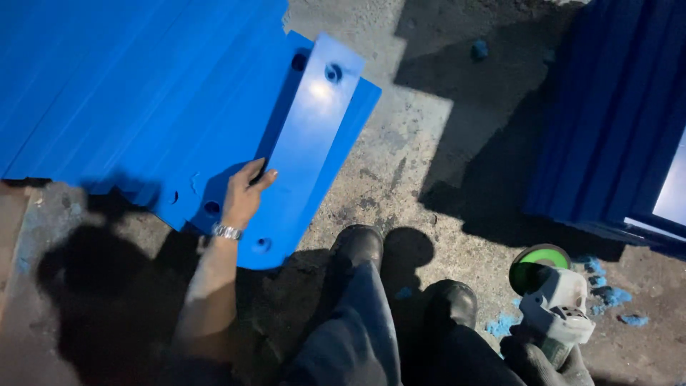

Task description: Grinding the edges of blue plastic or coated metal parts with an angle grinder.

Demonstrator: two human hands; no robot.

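Note:
My left hand (244,194) grips the near edge of a long blue plastic plate (307,136) with round holes near its ends. The plate is tilted up off a row of similar blue plates (128,93) lying on the floor. A metal watch sits on that wrist. My right hand (554,361), in a dark glove at the bottom right, holds a white angle grinder (556,304) with a green disc (537,263) facing upward, low over the concrete floor.
My two black boots (357,246) stand on the rough concrete floor (414,143) between the hands. A stack of blue plates (614,121) leans at the right. Blue shavings (604,293) lie near the grinder. Strong shadows cover the lower left.

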